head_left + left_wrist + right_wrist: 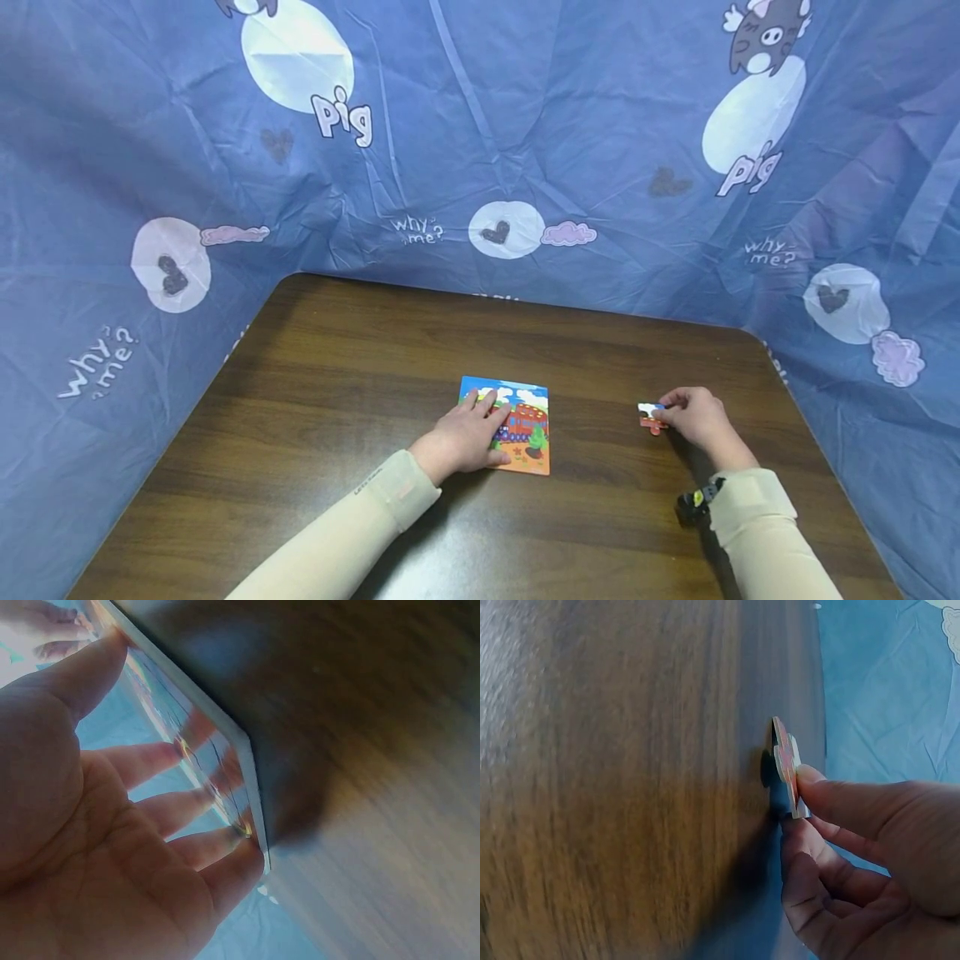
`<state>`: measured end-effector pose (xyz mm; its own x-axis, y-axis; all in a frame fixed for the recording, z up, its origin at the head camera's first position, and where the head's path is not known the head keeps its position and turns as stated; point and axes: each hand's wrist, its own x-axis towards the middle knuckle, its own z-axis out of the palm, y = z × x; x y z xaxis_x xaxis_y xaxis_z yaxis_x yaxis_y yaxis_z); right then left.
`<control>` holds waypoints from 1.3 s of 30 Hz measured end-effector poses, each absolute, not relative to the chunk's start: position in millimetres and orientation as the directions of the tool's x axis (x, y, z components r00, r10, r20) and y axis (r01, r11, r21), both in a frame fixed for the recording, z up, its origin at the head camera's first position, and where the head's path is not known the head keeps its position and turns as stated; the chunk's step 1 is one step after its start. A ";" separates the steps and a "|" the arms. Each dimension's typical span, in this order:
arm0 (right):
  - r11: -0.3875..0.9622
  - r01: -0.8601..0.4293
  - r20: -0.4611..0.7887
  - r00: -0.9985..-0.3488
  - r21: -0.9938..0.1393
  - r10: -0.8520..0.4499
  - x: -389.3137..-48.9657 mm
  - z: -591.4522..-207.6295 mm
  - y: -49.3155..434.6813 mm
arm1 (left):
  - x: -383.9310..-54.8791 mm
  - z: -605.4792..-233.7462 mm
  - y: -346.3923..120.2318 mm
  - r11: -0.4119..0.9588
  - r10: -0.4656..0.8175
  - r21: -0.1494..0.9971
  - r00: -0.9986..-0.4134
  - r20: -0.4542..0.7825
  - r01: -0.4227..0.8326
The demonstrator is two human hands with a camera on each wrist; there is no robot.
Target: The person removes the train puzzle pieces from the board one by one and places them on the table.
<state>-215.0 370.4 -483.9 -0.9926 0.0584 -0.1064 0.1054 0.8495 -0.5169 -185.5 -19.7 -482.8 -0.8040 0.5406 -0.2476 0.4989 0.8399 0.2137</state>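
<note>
A colourful jigsaw puzzle (538, 417) lies flat near the middle of the table, with blue sky, white clouds, a red vehicle-like shape and orange ground on it. My left hand (467, 435) rests on its left side with fingers spread, covering part of the picture. In the left wrist view, the fingertips (240, 831) touch the puzzle's surface near its edge. To the right, my right hand (699, 415) pinches a jigsaw piece (649, 421) between thumb and fingers. That piece (786, 761) is seen nearly edge-on, close over the wood, in the right wrist view.
The dark brown wooden table (337, 358) has rounded far corners. Blue printed cloth (420, 175) hangs behind it and at both sides. A small black device (693, 504) sits at the right wrist.
</note>
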 end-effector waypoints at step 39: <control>0.856 0.137 -0.102 -0.990 -0.498 0.099 -212.8 -489.0 366.6 | -183.5 -480.8 -20.2 0.844 0.534 0.202 -0.810 -0.242 0.496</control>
<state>-212.8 366.6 -489.0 -0.9898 0.0993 -0.1019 0.1372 0.8561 -0.4982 -183.5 -20.2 -480.8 -0.8102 0.5338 -0.2422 0.4959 0.8444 0.2025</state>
